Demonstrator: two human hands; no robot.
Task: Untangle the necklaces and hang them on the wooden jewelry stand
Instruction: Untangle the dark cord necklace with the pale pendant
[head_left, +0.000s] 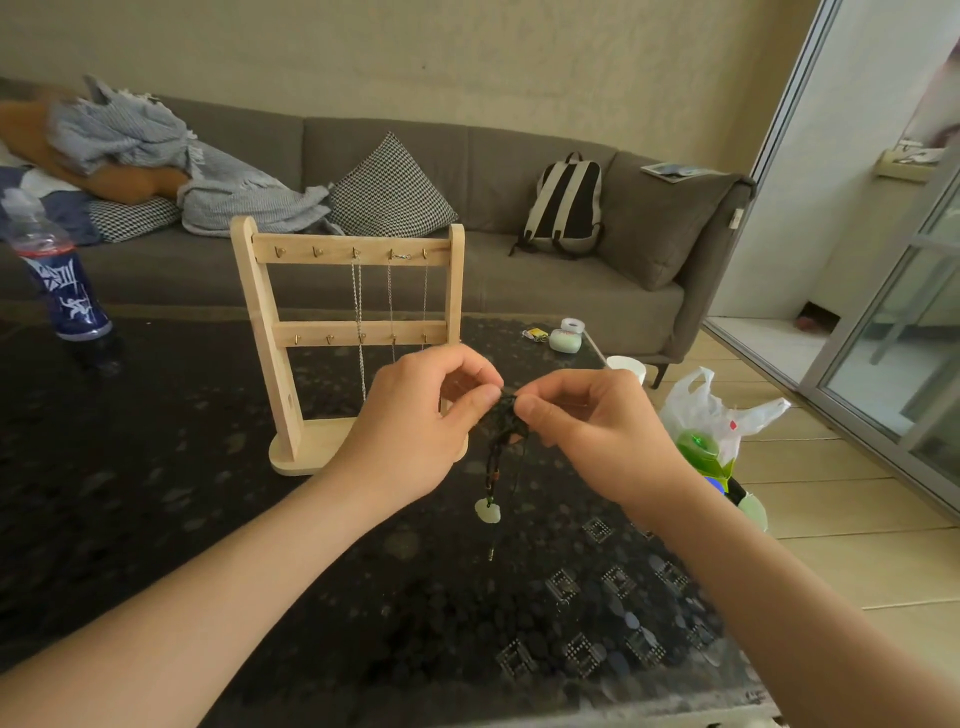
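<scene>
Knotted cord (506, 415) pinched tight between left hand (410, 426) and right hand (597, 431), hanging straight down to pendant (488, 511); stand (311, 332) just behind, nearer left.

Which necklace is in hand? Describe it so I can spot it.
Find the wooden stand. In front of it, the left hand and right hand pinch a bunched cord necklace. Unlike the silver chains on the stand, it is black with a pale green pendant.

I see a tangled black cord necklace (496, 457), its pale pendant (487, 510) dangling. Behind it, silver chains (357, 301) hang from the upright wooden stand (311, 332).
</scene>
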